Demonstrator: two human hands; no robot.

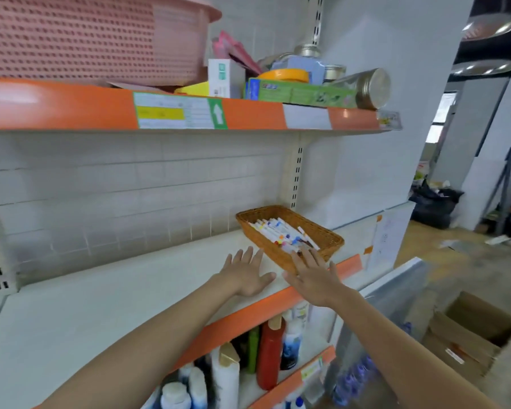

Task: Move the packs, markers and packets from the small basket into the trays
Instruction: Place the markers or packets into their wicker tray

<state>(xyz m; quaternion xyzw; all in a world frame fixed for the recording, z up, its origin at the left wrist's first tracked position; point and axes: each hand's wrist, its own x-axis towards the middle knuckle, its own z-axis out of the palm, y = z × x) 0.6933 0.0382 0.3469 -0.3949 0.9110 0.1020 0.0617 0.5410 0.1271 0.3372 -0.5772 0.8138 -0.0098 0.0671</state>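
A small brown wicker basket [322, 231] sits at the right end of the white middle shelf [101, 302]. Several white markers [281, 233] with coloured caps lie inside it. My left hand [247, 274] is spread flat with straight fingers just left of the basket's near corner, over the shelf. My right hand [313, 277] reaches with straight fingers to the basket's near rim, its fingertips at the edge by the markers. Neither hand holds anything. No trays are in sight.
The upper shelf carries a large pink perforated basket [80, 36], boxes [295, 91] and metal-lidded jars [369, 88]. Bottles [270, 355] stand on the shelf below. An open cardboard box [472, 332] sits on the floor at the right, with black bags [434, 205] farther back.
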